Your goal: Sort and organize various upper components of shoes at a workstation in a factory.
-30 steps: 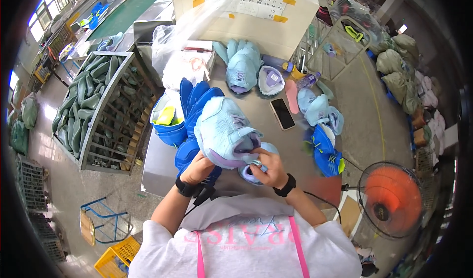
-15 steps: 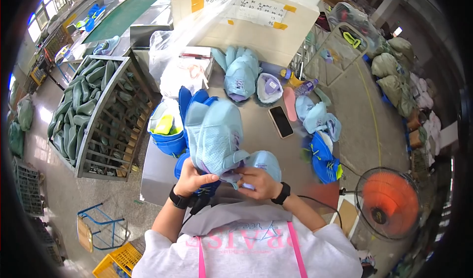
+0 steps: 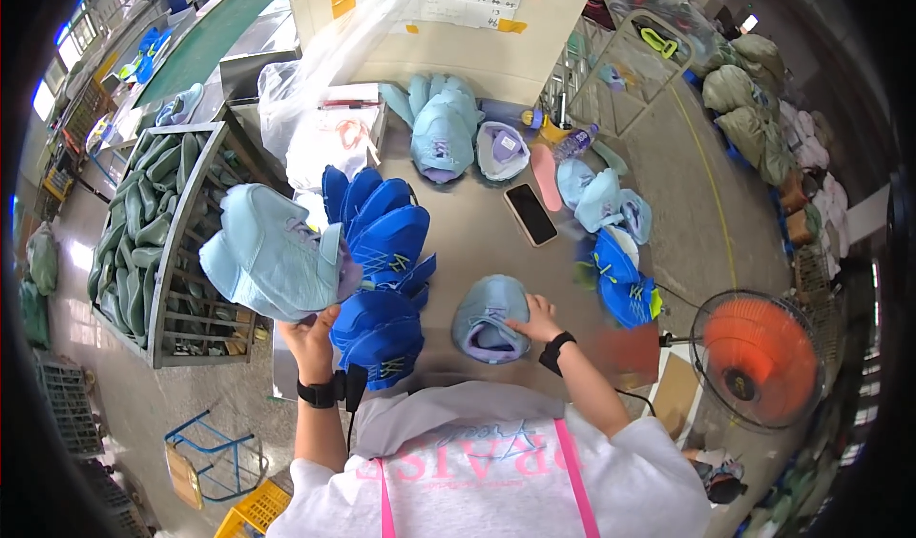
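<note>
A nested stack of light blue shoe uppers [image 3: 272, 252] is held up at the table's left side by my left hand [image 3: 310, 342]. That hand is closed on the lower edge of the stack. My right hand [image 3: 539, 323] is at the right edge of a single light blue shoe upper [image 3: 490, 317] on the table, its thumb over the collar and its fingers against the side. Between the hands lie nested blue shoe uppers [image 3: 382, 237] with yellow-green laces, and more blue uppers [image 3: 380, 338] nearer me.
Farther back are another light blue stack [image 3: 444, 137], a phone [image 3: 530, 216], a pink insole [image 3: 546, 177] and a purple bottle [image 3: 575, 143]. Blue uppers [image 3: 625, 280] line the right edge. A crate of dark green shoe forms [image 3: 143, 204] stands left, an orange fan [image 3: 759, 357] right.
My left hand has swung the light blue stack out to the left, uncovering the blue uppers. My right hand has left the stack and taken the single light blue upper's edge.
</note>
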The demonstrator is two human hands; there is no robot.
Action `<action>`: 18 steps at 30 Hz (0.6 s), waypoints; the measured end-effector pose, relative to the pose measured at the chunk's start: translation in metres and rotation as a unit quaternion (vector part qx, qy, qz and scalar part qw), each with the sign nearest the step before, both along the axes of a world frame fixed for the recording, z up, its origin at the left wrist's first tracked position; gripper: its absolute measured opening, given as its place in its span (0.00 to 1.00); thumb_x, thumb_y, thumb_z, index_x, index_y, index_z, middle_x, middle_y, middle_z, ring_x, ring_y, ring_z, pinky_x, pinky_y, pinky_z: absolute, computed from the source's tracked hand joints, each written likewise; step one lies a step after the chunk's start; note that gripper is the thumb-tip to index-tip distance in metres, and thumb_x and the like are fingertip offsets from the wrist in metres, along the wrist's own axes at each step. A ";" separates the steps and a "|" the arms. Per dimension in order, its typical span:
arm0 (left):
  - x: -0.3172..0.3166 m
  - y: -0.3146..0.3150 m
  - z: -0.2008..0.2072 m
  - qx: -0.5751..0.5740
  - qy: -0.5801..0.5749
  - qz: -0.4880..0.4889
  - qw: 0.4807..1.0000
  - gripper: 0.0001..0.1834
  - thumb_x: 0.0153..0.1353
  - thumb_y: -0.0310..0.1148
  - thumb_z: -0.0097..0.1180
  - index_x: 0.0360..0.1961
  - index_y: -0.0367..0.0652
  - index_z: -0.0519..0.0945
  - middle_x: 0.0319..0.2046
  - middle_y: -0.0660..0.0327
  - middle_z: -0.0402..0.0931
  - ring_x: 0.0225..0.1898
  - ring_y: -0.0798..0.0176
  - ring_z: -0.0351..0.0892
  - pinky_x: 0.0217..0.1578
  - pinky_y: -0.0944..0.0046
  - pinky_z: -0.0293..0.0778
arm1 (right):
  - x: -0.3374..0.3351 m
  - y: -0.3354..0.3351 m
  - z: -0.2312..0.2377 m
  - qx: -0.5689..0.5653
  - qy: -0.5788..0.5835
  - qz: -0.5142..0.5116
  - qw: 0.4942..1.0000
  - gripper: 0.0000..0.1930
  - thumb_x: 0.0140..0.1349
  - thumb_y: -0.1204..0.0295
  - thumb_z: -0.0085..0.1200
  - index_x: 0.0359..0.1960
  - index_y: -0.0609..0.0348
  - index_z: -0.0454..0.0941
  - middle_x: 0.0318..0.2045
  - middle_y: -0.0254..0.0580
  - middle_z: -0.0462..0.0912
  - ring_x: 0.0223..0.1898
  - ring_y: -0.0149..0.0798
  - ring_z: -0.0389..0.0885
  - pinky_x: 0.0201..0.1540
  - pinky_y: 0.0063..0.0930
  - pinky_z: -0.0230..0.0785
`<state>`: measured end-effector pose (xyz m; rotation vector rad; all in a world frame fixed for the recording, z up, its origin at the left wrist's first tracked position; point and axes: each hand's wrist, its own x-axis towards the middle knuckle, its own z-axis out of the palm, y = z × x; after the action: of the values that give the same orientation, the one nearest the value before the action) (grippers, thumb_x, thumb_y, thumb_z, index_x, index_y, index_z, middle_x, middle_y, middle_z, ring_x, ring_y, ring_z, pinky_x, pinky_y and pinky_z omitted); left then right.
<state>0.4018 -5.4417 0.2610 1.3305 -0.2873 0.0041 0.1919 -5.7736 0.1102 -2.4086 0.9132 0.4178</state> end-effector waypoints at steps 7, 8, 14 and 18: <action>-0.009 -0.007 0.010 0.024 0.026 0.028 0.999 0.17 0.44 0.26 0.64 0.35 0.32 0.74 0.35 0.61 0.74 0.35 0.67 0.70 0.40 0.69 0.64 | 0.010 -0.013 -0.005 0.100 -0.058 -0.059 0.992 0.56 0.30 0.43 0.66 0.60 0.63 0.54 0.57 0.58 0.57 0.56 0.56 0.59 0.59 0.38 0.53; -0.009 -0.008 0.008 0.023 0.026 0.017 0.999 0.17 0.44 0.26 0.64 0.35 0.32 0.74 0.35 0.61 0.74 0.35 0.67 0.70 0.40 0.69 0.64 | 0.011 -0.012 -0.005 0.099 -0.059 -0.068 0.991 0.56 0.30 0.43 0.66 0.60 0.63 0.54 0.57 0.58 0.57 0.56 0.56 0.59 0.59 0.38 0.53; -0.012 -0.002 -0.007 -0.013 -0.004 -0.034 0.999 0.20 0.43 0.23 0.65 0.39 0.34 0.73 0.35 0.62 0.74 0.36 0.68 0.71 0.40 0.69 0.66 | 0.021 0.010 0.011 0.083 0.004 -0.054 0.995 0.53 0.29 0.47 0.68 0.58 0.58 0.58 0.52 0.59 0.61 0.54 0.53 0.63 0.56 0.38 0.58; -0.030 -0.001 0.005 -0.002 -0.021 -0.038 0.999 0.20 0.43 0.24 0.65 0.39 0.34 0.73 0.36 0.62 0.73 0.36 0.67 0.71 0.41 0.69 0.65 | 0.012 0.011 -0.009 0.091 -0.059 -0.055 0.993 0.51 0.32 0.48 0.66 0.59 0.57 0.57 0.54 0.58 0.61 0.56 0.55 0.61 0.58 0.38 0.56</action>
<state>0.3713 -5.4427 0.2659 1.3155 -0.3737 -0.0311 0.2038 -5.7623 0.1014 -2.1808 0.9090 0.3002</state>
